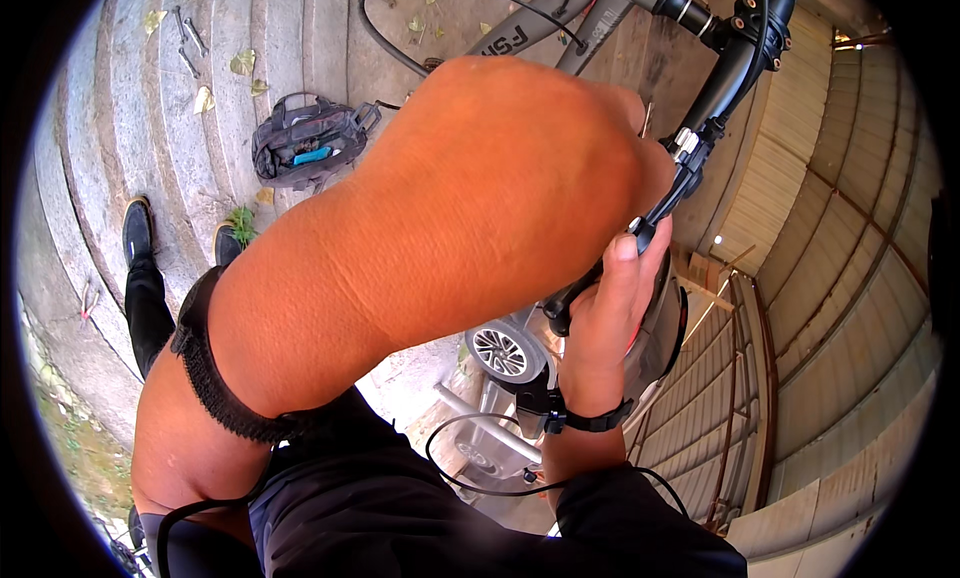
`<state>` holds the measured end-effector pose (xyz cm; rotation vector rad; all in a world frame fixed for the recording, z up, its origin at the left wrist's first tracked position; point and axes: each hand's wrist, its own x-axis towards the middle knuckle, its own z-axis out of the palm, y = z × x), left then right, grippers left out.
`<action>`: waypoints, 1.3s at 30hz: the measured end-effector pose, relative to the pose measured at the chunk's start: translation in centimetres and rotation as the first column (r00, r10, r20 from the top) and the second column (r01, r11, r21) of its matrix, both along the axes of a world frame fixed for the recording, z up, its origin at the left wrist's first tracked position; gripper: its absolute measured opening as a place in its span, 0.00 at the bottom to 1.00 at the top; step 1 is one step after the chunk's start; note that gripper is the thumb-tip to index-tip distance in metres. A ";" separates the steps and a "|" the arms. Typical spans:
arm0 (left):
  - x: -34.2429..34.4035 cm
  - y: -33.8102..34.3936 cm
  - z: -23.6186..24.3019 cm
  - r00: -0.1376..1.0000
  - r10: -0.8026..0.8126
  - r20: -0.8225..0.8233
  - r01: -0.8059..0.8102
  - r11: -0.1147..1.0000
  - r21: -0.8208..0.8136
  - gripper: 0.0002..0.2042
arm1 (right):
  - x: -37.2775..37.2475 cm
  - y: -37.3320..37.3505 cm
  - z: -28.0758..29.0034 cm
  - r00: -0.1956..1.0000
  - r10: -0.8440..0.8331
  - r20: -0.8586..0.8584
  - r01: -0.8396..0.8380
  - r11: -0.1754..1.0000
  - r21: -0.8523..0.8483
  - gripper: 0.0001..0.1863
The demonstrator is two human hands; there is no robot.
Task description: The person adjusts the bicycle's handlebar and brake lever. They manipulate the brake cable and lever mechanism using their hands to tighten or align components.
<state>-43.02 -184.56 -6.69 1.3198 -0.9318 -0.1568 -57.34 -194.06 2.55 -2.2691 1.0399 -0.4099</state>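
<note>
On ground, bag, wrenches; forearm blocks view; hands at brake lever, grasps unclear

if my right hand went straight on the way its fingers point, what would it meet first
Likely the black brake lever, right in front of your right hand; they seem to touch, though depth is unclear.

On the R wrist a blk. strap w/ small boxy unit is worn; around the L arm a blk. band w/ toothed edge is fastened. The torso is covered by a dk. top, of which the R sleeve is ended near the elbow. Blk. trousers and dk. shoes w/ tan sole edge are also worn.
</note>
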 end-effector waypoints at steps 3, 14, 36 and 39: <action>-0.2 0.0 -0.5 1.000 0.029 -0.007 -0.029 0.999 -0.029 0.04 | 0.1 -0.1 0.1 1.000 0.015 -0.017 -0.014 1.000 0.002 0.46; -0.1 0.8 -0.3 0.999 0.037 0.005 -0.037 0.999 0.001 0.07 | -0.1 -0.3 0.0 0.998 0.037 -0.042 -0.037 0.999 -0.006 0.42; -1.3 0.1 -1.2 0.990 0.120 -0.076 -0.125 0.990 -0.069 0.04 | 0.0 -0.2 -0.2 0.996 0.011 -0.084 -0.017 0.998 -0.066 0.41; -1.7 -0.1 -1.3 0.985 0.117 -0.130 -0.129 0.988 -0.088 0.05 | 0.1 -0.5 -0.3 0.999 0.033 -0.035 -0.034 0.999 -0.022 0.42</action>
